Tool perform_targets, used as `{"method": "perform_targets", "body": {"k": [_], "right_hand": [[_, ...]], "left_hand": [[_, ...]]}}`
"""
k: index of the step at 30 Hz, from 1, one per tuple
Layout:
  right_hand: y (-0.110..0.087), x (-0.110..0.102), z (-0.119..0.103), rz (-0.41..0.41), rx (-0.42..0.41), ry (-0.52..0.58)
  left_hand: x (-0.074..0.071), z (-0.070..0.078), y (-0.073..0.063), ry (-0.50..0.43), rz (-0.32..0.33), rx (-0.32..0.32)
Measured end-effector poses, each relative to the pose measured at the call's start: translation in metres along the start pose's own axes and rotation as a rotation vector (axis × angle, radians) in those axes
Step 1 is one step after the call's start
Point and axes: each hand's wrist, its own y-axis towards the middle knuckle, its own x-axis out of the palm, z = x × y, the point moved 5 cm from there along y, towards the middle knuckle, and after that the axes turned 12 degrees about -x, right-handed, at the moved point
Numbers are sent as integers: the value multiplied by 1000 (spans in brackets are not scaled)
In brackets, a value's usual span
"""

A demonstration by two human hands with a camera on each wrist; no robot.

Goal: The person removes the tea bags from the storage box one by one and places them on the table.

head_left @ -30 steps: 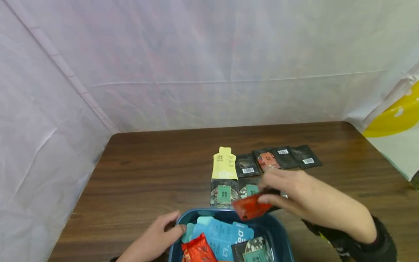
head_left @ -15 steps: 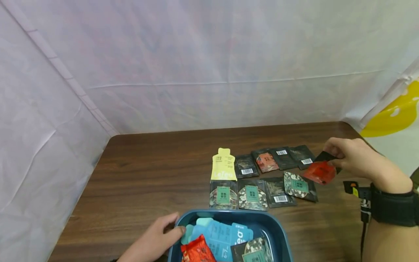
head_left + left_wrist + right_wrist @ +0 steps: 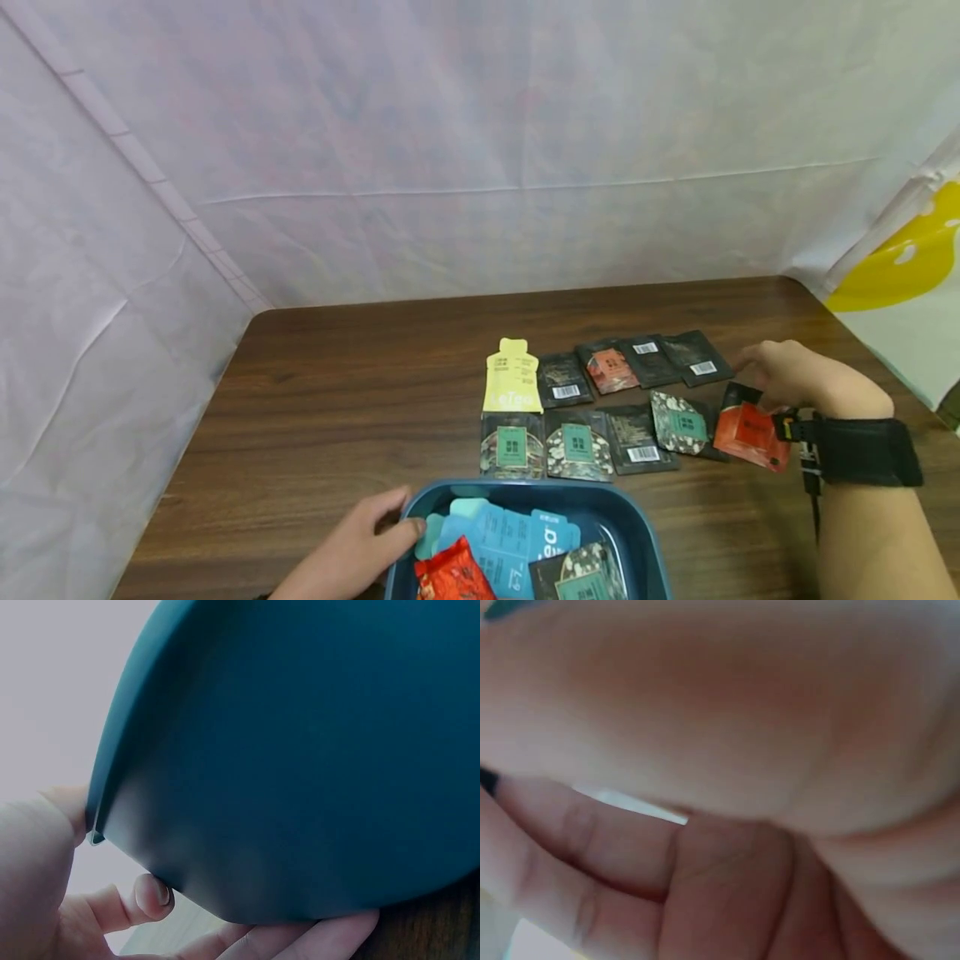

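Note:
In the head view, my left hand grips the left rim of a blue plastic basin. The left wrist view has its thumb at the rim and its fingers under the basin. Over on the right, my right hand holds a red-and-black tea packet by its upper right edge, low at the table; the fingertips are mostly hidden. The right wrist view is filled by the bent thumb and fingers. Left of that packet lies a black packet with a green label, askew.
Inside the basin are blue packets, a red packet and a green-labelled black packet. Behind it, two rows of packets lie on the wooden table, including a yellow one. White cloth hangs behind.
My right hand has carried the red-and-black packet from above the basin to the right end of the front row and lowered it. The left hand stays on the basin.

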Motion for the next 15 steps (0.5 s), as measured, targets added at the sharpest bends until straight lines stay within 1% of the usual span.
{"method": "perform_targets", "body": {"k": [3,5,8,9,12,15], "right_hand": [[5,1,4,19,1,-7],[7,1,5,28,5,9],[7,0,2,38,-14,2],[7,-1,-2,55,-27,-6],[4,-7,-26,116,-101,-86],[-1,-16,-66,193,-180,-157]], "left_hand": [[0,1,0,24,12,22],[0,2,0,31,13,30],[1,2,0,13,5,18],[1,1,0,4,1,9],[1,-1,0,-30,-11,-22],[0,-2,0,-42,-14,-32]]}}
